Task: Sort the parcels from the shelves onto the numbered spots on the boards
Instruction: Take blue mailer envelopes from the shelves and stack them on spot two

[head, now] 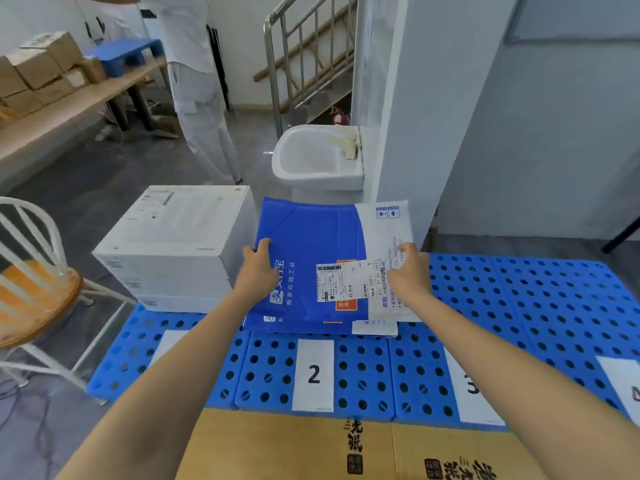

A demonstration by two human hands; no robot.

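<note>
Flattened brown cardboard (294, 445) lies nearest, against blue perforated plastic boards (519, 306). Just behind the white label marked 2 (313, 374), a flat blue-and-white mailer parcel (311, 237) lies over the boards beside a white carton (173, 237). The left hand (258, 268) grips the parcel's left edge and the right hand (408, 271) grips its right edge.

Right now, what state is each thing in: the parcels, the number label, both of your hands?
Blue-and-white flat plastic mailer: shipping label up, behind number 2, held at both sides.
Left hand: grips the mailer's left edge.
Right hand: grips the mailer's right part.
White cardboard box: closed, upright on the left end of the blue perforated plastic board.
White paper label 2: uncovered.
</note>
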